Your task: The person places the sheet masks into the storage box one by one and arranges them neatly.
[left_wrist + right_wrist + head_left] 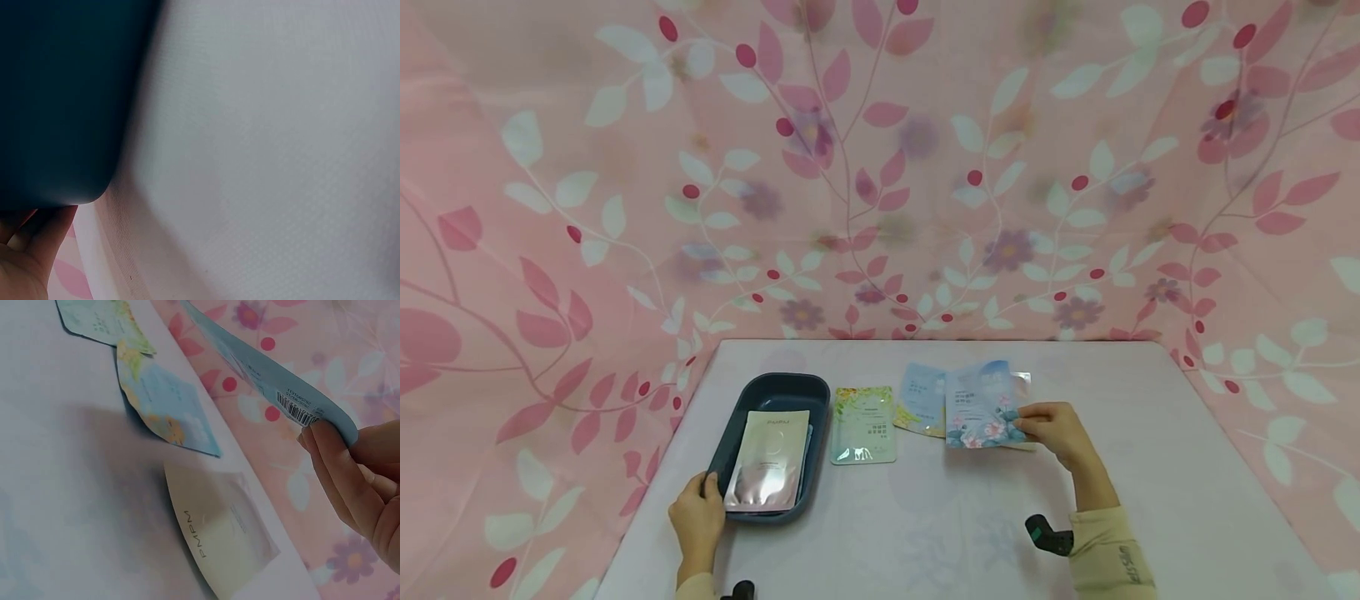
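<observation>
My right hand (1060, 432) pinches the right edge of a blue sachet with pink flowers (981, 408), raised above the table. Its back with a barcode faces the right wrist view. Behind it, partly covered in the head view, lie a light blue and yellow sachet (921, 396) and a cream sachet marked PMPM (219, 528). With fingers and thumb, my left hand (697, 517) grips the left rim of a dark blue tray (784, 392). Inside the tray rests a shiny cream-and-pink sachet (769, 462), with the edge of a bluish one showing beneath.
A green sachet with a yellow floral top (863, 427) lies flat just right of the tray. White cloth covers the table (925, 533), and a pink floral curtain (880, 167) hangs behind its far edge. A black wrist device (1048, 536) sits by the right sleeve.
</observation>
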`<state>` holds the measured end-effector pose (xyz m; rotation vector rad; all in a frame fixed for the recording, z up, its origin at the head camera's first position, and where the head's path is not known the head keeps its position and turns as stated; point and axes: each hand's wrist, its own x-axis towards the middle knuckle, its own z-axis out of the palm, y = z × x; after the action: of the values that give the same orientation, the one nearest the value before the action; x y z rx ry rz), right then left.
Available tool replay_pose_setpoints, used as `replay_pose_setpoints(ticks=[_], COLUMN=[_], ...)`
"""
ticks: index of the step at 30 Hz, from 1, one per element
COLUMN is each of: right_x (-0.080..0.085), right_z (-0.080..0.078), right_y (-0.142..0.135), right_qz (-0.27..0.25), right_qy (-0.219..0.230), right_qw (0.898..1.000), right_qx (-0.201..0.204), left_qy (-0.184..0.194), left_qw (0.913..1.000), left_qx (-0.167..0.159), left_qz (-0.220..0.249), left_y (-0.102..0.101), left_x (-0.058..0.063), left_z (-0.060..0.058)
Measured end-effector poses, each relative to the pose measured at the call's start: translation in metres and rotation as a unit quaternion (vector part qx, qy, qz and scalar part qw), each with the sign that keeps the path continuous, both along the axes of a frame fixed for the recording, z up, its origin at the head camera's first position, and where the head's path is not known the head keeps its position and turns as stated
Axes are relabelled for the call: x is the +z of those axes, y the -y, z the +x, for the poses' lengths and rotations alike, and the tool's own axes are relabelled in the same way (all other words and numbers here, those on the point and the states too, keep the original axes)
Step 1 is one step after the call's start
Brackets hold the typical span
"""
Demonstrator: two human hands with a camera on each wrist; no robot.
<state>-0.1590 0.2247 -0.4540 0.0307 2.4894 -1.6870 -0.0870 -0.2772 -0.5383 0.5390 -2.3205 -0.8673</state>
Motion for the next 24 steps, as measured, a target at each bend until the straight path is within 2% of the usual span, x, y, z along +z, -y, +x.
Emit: replay_pose_setpoints(ticks=[24], right_x=[-0.008], right_z=[-0.007], right_y=[0.066], right_qz=[-0.036], right_qy=[-0.006], right_qw=[0.998], right_qx=[0.047], left_qy=[0.001], left_qw=[1.0], left_qx=[0.0], left_qz=[0.005], left_y=[0.001], left_x=[-0.001], left_z=[0.0])
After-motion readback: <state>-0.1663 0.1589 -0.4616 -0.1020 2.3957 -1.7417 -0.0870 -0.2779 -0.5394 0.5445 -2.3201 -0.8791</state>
